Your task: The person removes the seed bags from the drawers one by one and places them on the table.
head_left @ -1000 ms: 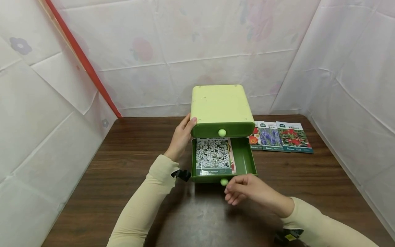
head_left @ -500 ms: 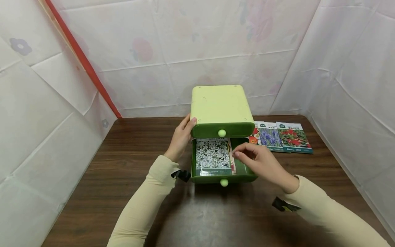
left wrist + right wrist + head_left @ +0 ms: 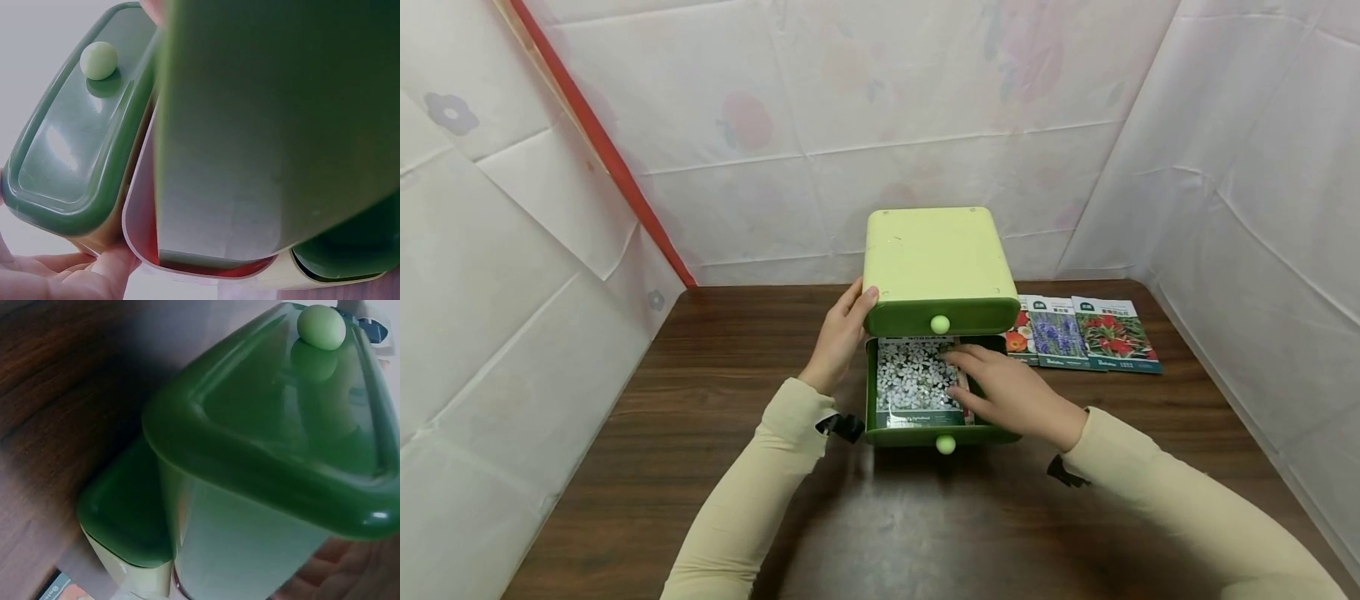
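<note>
A small lime-green drawer box (image 3: 936, 254) stands on the table with its upper drawer shut and its lower drawer (image 3: 902, 436) pulled out. My left hand (image 3: 837, 340) rests against the box's left side, thumb at the front corner; part of it shows in the left wrist view beside the upper drawer front (image 3: 69, 144). Inside the lower drawer lies a seed packet (image 3: 913, 379) picturing white flowers, with another packet's edge under it. My right hand (image 3: 1011, 392) reaches over the drawer, fingers spread at the packet's right edge. The drawer front (image 3: 262, 425) largely blocks the right wrist view.
To the right of the box, several flower seed packets lie overlapping, including a purple-flowered packet (image 3: 1057, 333) and a red-flowered packet (image 3: 1116, 335). The brown wooden table (image 3: 730, 375) is enclosed by white patterned sheeting (image 3: 820, 108) at the back and sides.
My right hand has left the lower drawer's knob, risen over the drawer and moved left onto the white-flowered packet, its fingers spreading. My left hand and the box have stayed put.
</note>
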Tool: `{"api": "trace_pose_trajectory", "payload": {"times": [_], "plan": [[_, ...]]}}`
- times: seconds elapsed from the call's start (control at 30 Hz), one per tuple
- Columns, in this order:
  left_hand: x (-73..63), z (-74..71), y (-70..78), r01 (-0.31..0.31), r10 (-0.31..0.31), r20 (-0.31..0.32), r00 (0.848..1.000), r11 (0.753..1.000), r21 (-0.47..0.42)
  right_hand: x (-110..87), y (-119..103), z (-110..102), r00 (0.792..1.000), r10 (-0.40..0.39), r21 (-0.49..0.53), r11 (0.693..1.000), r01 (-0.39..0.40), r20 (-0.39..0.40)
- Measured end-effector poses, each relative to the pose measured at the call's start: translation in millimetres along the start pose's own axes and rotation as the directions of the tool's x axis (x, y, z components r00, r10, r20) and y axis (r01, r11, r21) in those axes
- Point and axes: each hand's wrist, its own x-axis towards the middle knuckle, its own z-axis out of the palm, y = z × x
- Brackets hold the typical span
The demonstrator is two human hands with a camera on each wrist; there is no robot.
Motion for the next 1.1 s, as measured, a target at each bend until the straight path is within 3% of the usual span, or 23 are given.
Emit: {"api": "trace_pose_trajectory", "payload": {"times": [0.37,0.63,0.93,1.1], "plan": [[-1.0,0.9,0.0,0.005,-0.005,0.002,1.000,1.000,0.006,12.6,1.5,5.9,0.992,0.054,-0.067,0.997,-0.046,0.117],[-2.6,-0.2,-0.3,-0.017,0.017,0.025,1.000,1.000,0.006,16.7,4.5,11.6,0.987,0.052,-0.078,0.996,-0.040,0.152],[-1.9,-1.1,-0.3,-0.013,0.013,0.024,1.000,1.000,0.006,22.1,6.0,14.6,0.992,0.023,-0.029,0.999,-0.019,0.123],[-1.8,-0.7,-0.9,-0.014,0.014,0.023,1.000,1.000,-0.003,24.1,5.9,15.8,0.988,0.077,0.086,0.992,-0.089,0.134]]}}
